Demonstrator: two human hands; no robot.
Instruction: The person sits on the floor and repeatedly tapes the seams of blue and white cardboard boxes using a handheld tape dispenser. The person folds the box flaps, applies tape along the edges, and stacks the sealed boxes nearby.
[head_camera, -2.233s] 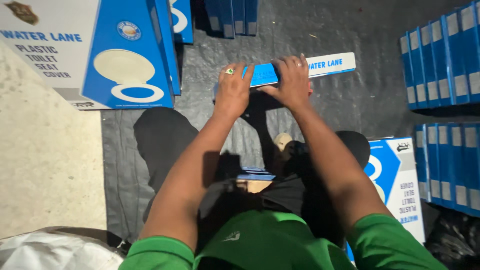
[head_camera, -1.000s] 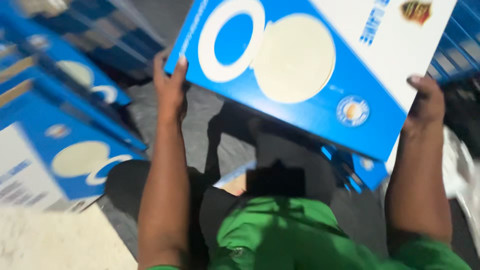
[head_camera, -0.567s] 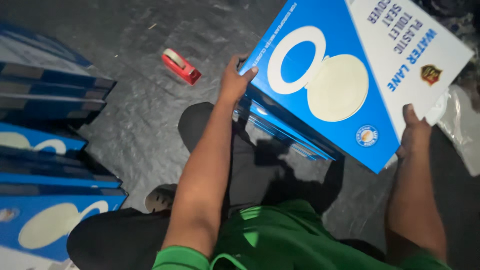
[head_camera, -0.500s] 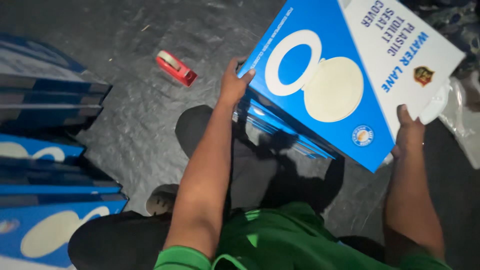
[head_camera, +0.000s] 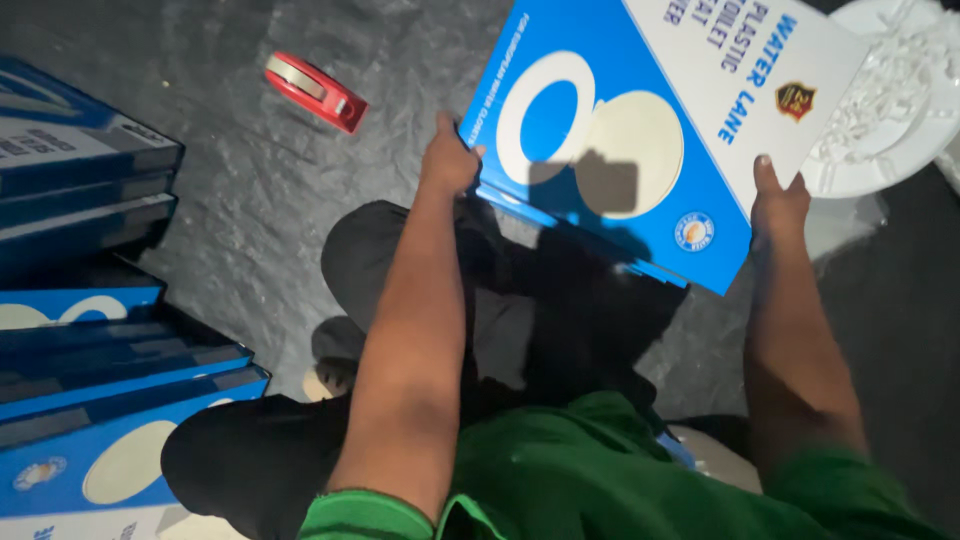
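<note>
Both hands gripped the flat blue-and-white box: the left hand (head_camera: 449, 160) on its near-left corner, the right hand (head_camera: 778, 203) on its lower edge. With such shallow edge grips, it could probably slip onto the boxes stacked beneath (head_camera: 560, 222).

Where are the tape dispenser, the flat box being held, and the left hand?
tape dispenser (head_camera: 316, 92): head view, on its red body.
flat box (head_camera: 600, 110): head view, on its blue face.
left hand (head_camera: 448, 163): head view, on its back.
</note>
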